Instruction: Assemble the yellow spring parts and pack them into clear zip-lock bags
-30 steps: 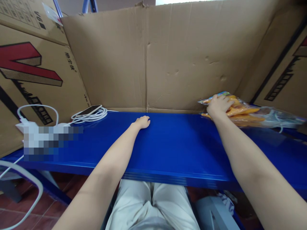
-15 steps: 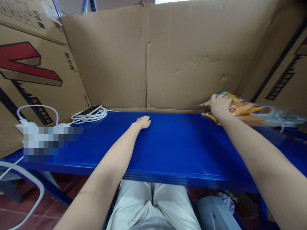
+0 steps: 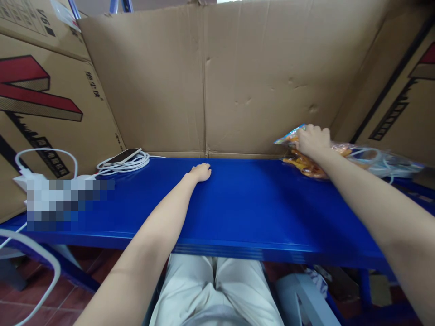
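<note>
My left hand [image 3: 200,172] rests on the blue table [image 3: 244,203] near its middle, fingers curled under, nothing in it that I can see. My right hand [image 3: 313,141] reaches to the far right back of the table and closes its fingers on a clear plastic bag of orange items [image 3: 302,163]. The bag lies against the cardboard wall [image 3: 238,77], and part of it is hidden under my hand and forearm.
A phone [image 3: 123,156] lies on a coil of white cable [image 3: 134,163] at the back left. A white charger and cable [image 3: 27,179] sit at the far left edge. Cardboard boxes wall in the table on three sides. More clear bags [image 3: 390,163] lie far right.
My right hand has shifted a little further back and right on the bag and its fingers have closed on it. The left hand has stayed in place.
</note>
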`<state>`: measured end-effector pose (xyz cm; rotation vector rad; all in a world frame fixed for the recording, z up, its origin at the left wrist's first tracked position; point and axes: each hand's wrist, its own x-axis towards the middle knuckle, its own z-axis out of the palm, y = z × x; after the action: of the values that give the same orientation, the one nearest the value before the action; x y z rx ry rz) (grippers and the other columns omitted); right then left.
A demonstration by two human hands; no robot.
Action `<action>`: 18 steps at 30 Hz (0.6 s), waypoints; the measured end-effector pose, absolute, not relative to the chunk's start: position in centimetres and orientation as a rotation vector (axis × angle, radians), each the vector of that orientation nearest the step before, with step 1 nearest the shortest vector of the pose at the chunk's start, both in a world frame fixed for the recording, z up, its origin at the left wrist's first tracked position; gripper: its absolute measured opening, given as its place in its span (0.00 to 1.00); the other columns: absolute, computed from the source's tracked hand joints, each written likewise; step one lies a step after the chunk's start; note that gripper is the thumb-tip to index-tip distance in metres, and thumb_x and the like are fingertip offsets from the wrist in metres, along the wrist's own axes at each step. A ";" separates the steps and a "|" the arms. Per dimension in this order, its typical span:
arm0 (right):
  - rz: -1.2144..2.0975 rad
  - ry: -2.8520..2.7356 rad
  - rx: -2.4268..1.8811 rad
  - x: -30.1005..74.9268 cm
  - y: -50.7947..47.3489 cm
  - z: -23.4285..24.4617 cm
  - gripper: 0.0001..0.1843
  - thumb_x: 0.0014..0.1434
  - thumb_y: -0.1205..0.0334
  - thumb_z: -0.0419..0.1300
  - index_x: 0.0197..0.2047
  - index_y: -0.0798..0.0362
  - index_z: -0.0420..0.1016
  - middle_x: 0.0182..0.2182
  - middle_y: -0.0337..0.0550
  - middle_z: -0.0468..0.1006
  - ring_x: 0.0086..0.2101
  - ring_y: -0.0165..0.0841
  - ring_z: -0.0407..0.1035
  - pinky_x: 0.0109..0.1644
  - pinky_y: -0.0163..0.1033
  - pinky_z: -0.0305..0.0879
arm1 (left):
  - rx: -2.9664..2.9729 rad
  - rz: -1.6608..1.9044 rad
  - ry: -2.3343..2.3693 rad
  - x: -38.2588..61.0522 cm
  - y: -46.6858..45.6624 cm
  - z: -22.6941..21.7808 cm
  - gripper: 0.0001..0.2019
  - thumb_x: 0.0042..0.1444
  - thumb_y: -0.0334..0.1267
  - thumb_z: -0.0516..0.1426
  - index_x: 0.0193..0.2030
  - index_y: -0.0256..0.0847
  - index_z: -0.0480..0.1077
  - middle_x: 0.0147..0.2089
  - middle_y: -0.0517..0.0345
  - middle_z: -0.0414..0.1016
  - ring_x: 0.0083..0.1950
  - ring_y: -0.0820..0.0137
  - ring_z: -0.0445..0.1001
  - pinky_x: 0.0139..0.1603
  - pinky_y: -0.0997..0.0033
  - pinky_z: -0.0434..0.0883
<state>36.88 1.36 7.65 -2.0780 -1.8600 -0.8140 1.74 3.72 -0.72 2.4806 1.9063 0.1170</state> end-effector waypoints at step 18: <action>-1.057 -2.494 -0.969 22.1 -0.1 -0.5 0.18 0.64 0.62 0.44 0.51 0.59 0.67 0.45 0.57 0.71 0.37 0.39 0.63 0.37 0.41 0.50 | 2.551 0.655 1.631 2.0 3.4 -0.9 0.44 0.52 0.41 0.58 0.70 0.42 0.35 0.71 0.43 0.35 0.69 0.54 0.46 0.63 0.53 0.55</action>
<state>22.08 -0.14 -0.55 -0.9686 -2.4936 -1.0566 1.99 3.35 -0.89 2.5511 1.6311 0.6552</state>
